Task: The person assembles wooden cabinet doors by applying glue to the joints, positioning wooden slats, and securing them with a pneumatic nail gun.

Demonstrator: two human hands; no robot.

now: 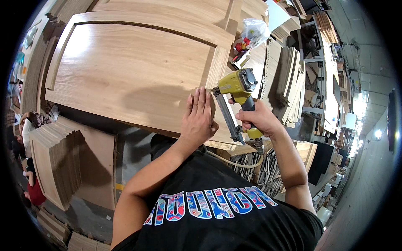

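Observation:
My left hand [198, 119] lies flat on a light wood-grain panel [138, 62], fingers stretched out and close together near its right end. My right hand [260, 118] is wrapped round the handle of a yellow-green air nail gun [231, 85]. The gun's nose sits at a raised frame strip [218, 65] on the panel, just right of my left fingertips. Whether the nose touches the wood, I cannot tell. The long dark magazine slants down toward me. A pale air hose [247, 166] runs from below the handle past my shirt.
A white plastic bag [255, 31] and red-and-black items [240, 49] lie beyond the gun. Bundled boards [289, 79] stand at the right. Many thin strips [271, 169] fill a space below the bench. At left are stacked panels [58, 167] and a person in red [35, 190].

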